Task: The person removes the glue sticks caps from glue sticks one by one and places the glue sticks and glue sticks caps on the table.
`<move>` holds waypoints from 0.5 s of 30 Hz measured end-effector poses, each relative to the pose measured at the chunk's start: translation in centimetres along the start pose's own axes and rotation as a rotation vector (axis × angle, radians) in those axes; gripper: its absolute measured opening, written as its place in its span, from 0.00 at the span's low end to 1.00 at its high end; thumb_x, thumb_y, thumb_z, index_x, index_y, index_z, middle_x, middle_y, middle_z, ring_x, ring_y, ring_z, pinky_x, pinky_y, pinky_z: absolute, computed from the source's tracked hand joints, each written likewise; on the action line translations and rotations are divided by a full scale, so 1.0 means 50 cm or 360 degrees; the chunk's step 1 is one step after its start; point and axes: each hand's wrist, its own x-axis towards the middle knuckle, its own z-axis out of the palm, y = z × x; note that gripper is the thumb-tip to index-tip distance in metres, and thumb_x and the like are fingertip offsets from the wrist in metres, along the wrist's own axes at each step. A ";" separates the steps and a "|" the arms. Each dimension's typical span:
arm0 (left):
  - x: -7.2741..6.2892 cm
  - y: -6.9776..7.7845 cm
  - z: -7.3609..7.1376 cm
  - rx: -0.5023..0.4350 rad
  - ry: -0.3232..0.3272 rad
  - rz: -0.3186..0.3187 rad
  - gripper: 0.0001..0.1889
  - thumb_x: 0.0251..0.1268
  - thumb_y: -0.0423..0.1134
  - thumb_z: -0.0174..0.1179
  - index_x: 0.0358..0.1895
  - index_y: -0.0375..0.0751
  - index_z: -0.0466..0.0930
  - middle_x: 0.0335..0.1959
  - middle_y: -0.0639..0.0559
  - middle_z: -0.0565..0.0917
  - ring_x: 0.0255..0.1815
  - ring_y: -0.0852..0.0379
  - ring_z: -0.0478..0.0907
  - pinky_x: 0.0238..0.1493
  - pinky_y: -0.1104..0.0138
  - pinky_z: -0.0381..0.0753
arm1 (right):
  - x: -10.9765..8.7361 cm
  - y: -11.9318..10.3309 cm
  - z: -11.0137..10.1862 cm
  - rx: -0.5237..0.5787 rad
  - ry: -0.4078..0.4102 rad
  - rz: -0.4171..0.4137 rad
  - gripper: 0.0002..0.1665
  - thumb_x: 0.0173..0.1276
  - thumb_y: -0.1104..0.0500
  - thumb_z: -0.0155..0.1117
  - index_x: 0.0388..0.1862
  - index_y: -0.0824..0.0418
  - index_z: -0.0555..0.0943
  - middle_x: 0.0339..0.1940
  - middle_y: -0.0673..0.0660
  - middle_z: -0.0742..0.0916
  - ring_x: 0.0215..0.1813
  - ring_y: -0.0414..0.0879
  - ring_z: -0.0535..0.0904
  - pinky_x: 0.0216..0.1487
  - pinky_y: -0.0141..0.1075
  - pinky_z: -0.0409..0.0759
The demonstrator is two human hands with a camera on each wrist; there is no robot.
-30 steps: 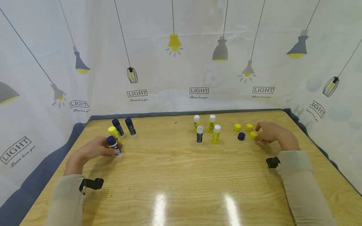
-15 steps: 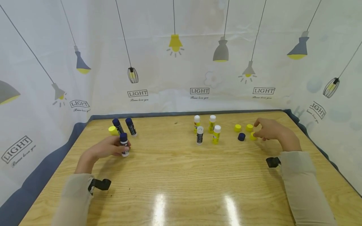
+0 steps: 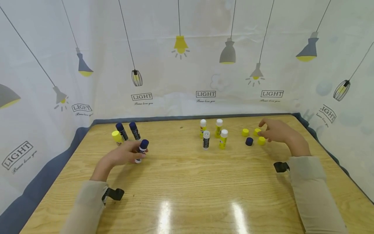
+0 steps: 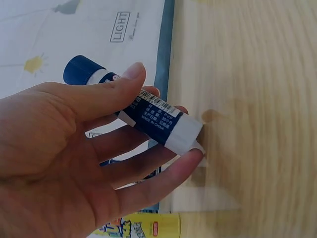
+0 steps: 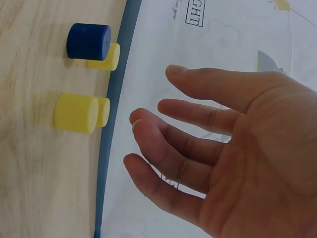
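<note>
My left hand [image 3: 124, 153] grips a glue stick [image 4: 153, 116] with a navy cap, thumb on one side and fingers on the other. The stick leans in the hand, its white base low near the table. Behind that hand stand two navy-capped glue sticks [image 3: 135, 131] and a yellow-capped glue stick [image 3: 116, 136]. My right hand [image 3: 279, 131] holds nothing, its fingers loosely bent and spread in the right wrist view. It hovers beside several loose caps: a navy cap [image 5: 89, 41], a yellow cap [image 5: 76, 113] and more yellow ones behind.
Several uncapped or white-topped glue sticks [image 3: 223, 139] stand upright in a cluster right of the middle. A wooden table [image 3: 181, 182] runs up to a printed cloth [image 3: 175, 78] hanging along its back and sides.
My left hand has carried the navy-capped glue stick to the right, away from the yellow-capped one. My right hand has drawn back from the nearest yellow cap, which stays on the table.
</note>
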 end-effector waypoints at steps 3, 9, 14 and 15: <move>0.006 0.008 0.010 0.0052 0.0007 0.0045 0.10 0.76 0.36 0.61 0.53 0.34 0.79 0.45 0.41 0.87 0.43 0.52 0.83 0.41 0.60 0.85 | -0.003 -0.010 -0.001 -0.0014 0.0025 -0.0014 0.31 0.79 0.49 0.58 0.69 0.69 0.69 0.47 0.66 0.89 0.39 0.50 0.85 0.45 0.52 0.82; 0.026 0.024 0.035 0.0210 0.0033 0.0109 0.08 0.75 0.39 0.63 0.46 0.38 0.80 0.40 0.46 0.87 0.40 0.55 0.84 0.36 0.63 0.85 | -0.005 -0.036 -0.004 -0.0065 0.0065 -0.0057 0.29 0.80 0.50 0.58 0.69 0.69 0.70 0.48 0.67 0.89 0.38 0.50 0.85 0.42 0.50 0.83; 0.042 0.048 0.064 0.0298 0.0072 0.0133 0.09 0.74 0.43 0.64 0.40 0.43 0.76 0.30 0.52 0.81 0.29 0.59 0.74 0.30 0.66 0.75 | -0.002 -0.058 -0.003 -0.0129 0.0104 -0.0118 0.27 0.80 0.51 0.59 0.67 0.67 0.72 0.47 0.66 0.88 0.36 0.47 0.85 0.41 0.48 0.83; 0.045 0.053 0.070 0.0294 0.0075 0.0133 0.10 0.74 0.44 0.65 0.39 0.44 0.76 0.28 0.53 0.79 0.27 0.59 0.72 0.29 0.66 0.72 | -0.001 -0.064 -0.003 -0.0138 0.0111 -0.0130 0.26 0.80 0.51 0.59 0.67 0.66 0.73 0.46 0.65 0.89 0.36 0.47 0.85 0.40 0.48 0.83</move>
